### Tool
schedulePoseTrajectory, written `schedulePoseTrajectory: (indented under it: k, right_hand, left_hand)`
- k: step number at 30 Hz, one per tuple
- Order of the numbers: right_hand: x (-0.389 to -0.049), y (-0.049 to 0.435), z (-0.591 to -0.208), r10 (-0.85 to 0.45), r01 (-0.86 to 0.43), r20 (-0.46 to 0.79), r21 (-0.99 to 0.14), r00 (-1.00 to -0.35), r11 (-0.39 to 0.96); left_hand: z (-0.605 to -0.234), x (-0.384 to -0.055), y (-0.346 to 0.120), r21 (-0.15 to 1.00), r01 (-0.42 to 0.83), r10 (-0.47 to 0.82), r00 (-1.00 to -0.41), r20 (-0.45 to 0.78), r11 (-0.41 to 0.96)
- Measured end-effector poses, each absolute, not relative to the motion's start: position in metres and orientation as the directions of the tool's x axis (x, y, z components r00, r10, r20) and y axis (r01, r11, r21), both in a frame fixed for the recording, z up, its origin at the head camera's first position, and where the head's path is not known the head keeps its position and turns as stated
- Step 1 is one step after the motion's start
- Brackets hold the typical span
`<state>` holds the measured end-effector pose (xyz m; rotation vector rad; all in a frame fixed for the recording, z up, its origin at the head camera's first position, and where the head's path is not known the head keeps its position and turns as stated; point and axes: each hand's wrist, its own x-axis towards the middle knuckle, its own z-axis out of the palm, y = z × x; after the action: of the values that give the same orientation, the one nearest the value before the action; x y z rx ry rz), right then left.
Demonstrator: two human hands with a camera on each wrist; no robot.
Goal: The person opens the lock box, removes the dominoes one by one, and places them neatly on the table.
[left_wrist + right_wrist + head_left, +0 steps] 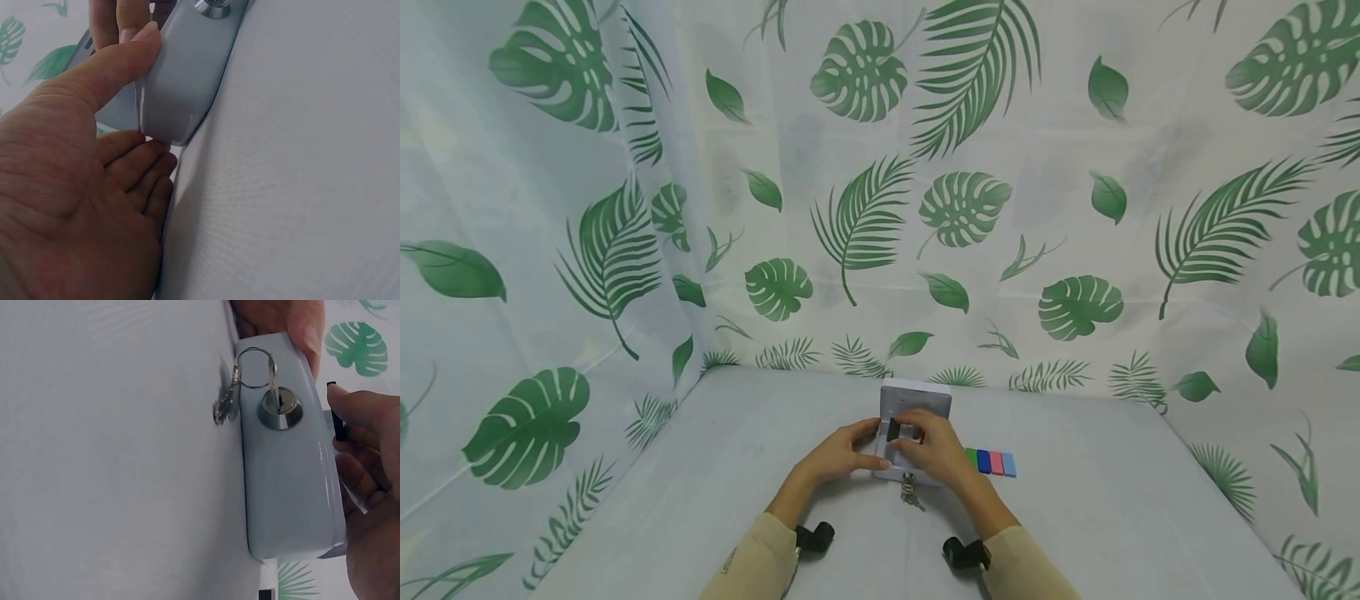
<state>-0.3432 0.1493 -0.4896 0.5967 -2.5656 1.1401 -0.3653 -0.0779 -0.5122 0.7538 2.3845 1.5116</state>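
A grey metal lock box (917, 398) stands on the table with its lid raised at the back. A bunch of small keys (912, 493) hangs on a ring from the lock (281, 411) in its front wall. My left hand (838, 452) grips the box's left side, thumb over the front rim and fingers along the side wall. Above the opening, my right hand (934, 442) pinches a thin black flat piece (337, 411) between thumb and fingers. Most of the box's inside is hidden behind my right hand.
Right of the box lies a row of flat coloured pieces: green (972, 457), dark blue (983, 462), red (996, 463) and light blue (1009, 465). A white tabletop (1112, 508) surrounds them, with a leaf-printed curtain (1037, 250) behind and at the sides.
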Motion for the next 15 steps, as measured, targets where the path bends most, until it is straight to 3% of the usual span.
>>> schedulePoseTrajectory:
  k: [15]
  right_hand:
    - [-0.3373,0.1593,-0.4809,-0.229,-0.487,0.448,-0.627,-0.864,0.608]
  left_hand:
    - [-0.5130,-0.3654,-0.0778,0.879,0.327,0.537,-0.838,0.099,0.348]
